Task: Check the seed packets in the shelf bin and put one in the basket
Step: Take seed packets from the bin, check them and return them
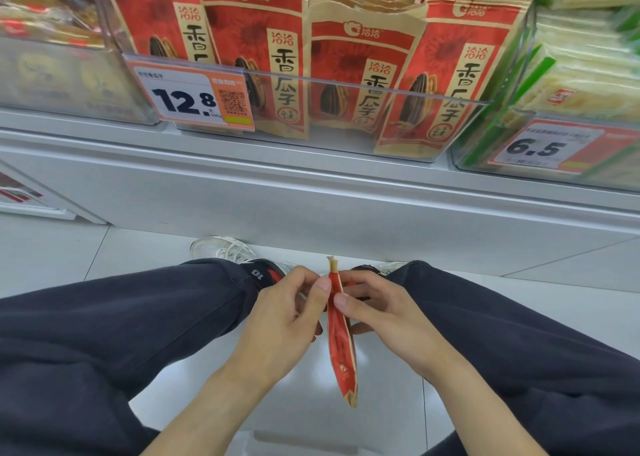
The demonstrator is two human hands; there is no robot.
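A seed packet [341,338] is held edge-on at lower centre of the frame, between the knees of a crouching person, pinched near its upper part by the left hand [277,320] and the right hand [388,313]. The fingers [322,291] of both hands are curled onto the packet's two faces, thumbs pressed against it. The checking step is judged to be in hand: one packet is out of the bin and being looked over. No basket is seen in the frame, so the next move would call for it to be found out of view and the packet carried there.

Across the top of the frame, the clear shelf bin [363,90] is filled with upright red-and-kraft packets [256,61] marked 洽洽 and 香瓜子, each printed with a striped sunflower seed. On the bin's front, left of centre, a price tag [194,97] reads 12.8 beside a QR code. At right, a second tag [550,146] reads 6.5.
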